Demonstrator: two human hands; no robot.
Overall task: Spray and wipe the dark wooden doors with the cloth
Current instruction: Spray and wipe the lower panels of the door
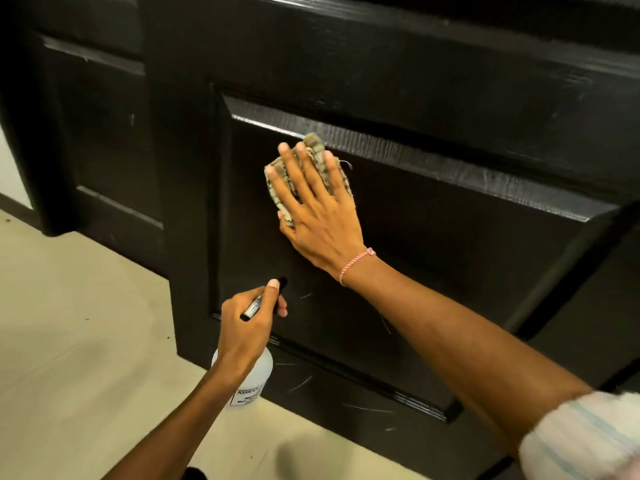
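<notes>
Currently the right hand (320, 216) is pressing a folded beige patterned cloth (308, 168) flat, fingers spread, against the recessed panel of the near dark wooden door (450, 237), just under its upper bevel. At seven o'clock from it, the left hand (247, 327) is gripping a clear plastic spray bottle (251, 379) by its black head. Wiping looks underway; the far dark door (104, 133) at nine o'clock probably remains.

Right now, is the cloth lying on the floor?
No, the right hand presses the cloth flat against the dark door panel.
</notes>
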